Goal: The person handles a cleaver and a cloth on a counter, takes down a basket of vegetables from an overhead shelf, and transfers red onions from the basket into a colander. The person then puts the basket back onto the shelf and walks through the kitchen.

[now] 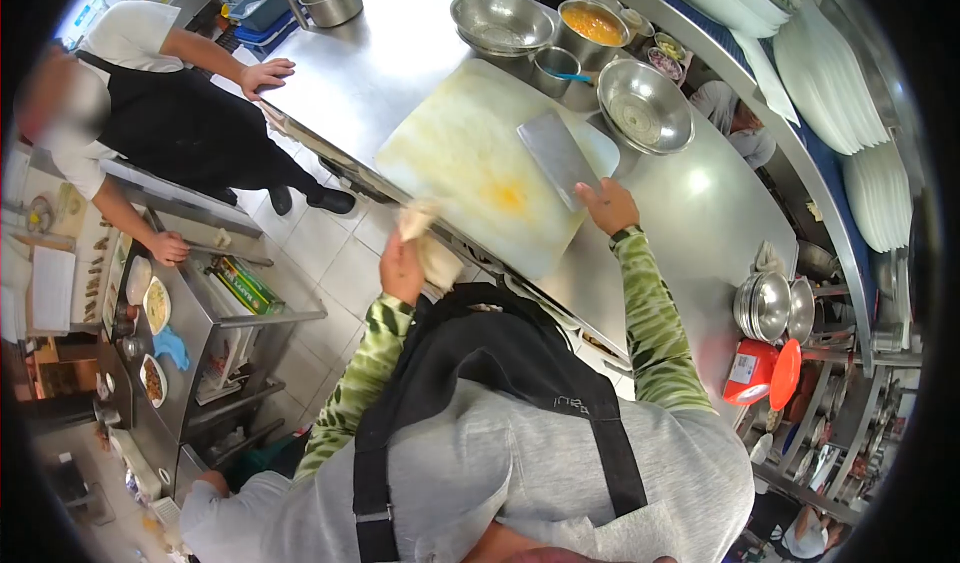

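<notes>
My right hand [607,207] is closed round the handle of a cleaver [550,153], whose broad steel blade lies over the right part of a white cutting board [450,133]. An orange stain marks the board near its front edge. At the table's near edge, my left hand [401,271] grips a beige cloth [436,262], part of which hangs down. Beyond the board stand a wide steel bowl [500,21], a small steel pot [553,69] with a blue-handled utensil, and another steel bowl [645,106].
A pot of orange food [593,25] stands at the back of the steel table [700,198]. Stacked white plates [825,83] fill the shelf at right. A red container [750,371] sits at the right end. To the left, a co-worker [160,113] rests a hand on the table corner.
</notes>
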`<state>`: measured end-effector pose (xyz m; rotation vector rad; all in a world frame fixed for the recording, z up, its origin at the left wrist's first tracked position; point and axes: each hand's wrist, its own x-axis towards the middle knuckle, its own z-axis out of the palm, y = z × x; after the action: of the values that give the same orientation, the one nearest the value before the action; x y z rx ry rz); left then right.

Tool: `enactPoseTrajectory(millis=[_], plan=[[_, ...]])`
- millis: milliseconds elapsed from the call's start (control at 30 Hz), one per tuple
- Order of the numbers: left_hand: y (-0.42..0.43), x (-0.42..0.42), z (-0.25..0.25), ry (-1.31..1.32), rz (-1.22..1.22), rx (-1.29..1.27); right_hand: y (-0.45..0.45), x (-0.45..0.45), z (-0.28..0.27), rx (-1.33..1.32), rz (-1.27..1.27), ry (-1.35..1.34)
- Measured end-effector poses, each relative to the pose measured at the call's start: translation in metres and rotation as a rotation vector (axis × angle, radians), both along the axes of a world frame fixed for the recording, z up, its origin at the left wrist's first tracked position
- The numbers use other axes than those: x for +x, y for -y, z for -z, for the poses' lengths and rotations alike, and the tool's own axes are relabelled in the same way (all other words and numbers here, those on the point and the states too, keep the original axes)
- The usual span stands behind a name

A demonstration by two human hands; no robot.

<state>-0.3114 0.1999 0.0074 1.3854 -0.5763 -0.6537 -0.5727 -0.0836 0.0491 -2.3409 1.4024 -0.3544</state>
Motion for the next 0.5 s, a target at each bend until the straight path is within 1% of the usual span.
enactPoseTrajectory(millis=[33, 67, 167, 200, 233, 300, 367, 400, 500], plan=[[-0.001, 0.001, -0.002, -0.309, -0.078, -0.023, -0.003, -0.004, 0.004, 0.023, 0.001, -0.01], [0.001, 0.004, 0.021, -0.351, -0.134, -0.151, -0.005, -0.007, 0.008, 0.045, -0.001, -0.022], [0.026, -0.008, 0.001, -0.617, -0.249, -0.184, -0.051, 0.017, -0.004, 0.075, -0.177, -0.069], [0.039, -0.011, -0.007, -0.712, -0.281, -0.188, -0.061, 0.023, -0.012, 0.085, -0.193, -0.082], [0.049, -0.013, -0.005, -0.683, -0.219, -0.224, -0.069, 0.029, -0.02, 0.092, -0.208, -0.093], [0.057, -0.018, -0.01, -0.615, -0.194, -0.23, -0.061, 0.028, -0.024, 0.104, -0.24, -0.123], [0.057, -0.019, -0.011, -0.574, -0.205, -0.234, -0.039, 0.025, -0.005, 0.125, -0.161, -0.052], [0.056, -0.02, -0.012, -0.577, -0.213, -0.227, -0.04, 0.026, -0.006, 0.139, -0.119, -0.016], [0.059, -0.022, -0.013, -0.571, -0.227, -0.216, -0.073, 0.041, -0.002, 0.085, -0.219, -0.086]])
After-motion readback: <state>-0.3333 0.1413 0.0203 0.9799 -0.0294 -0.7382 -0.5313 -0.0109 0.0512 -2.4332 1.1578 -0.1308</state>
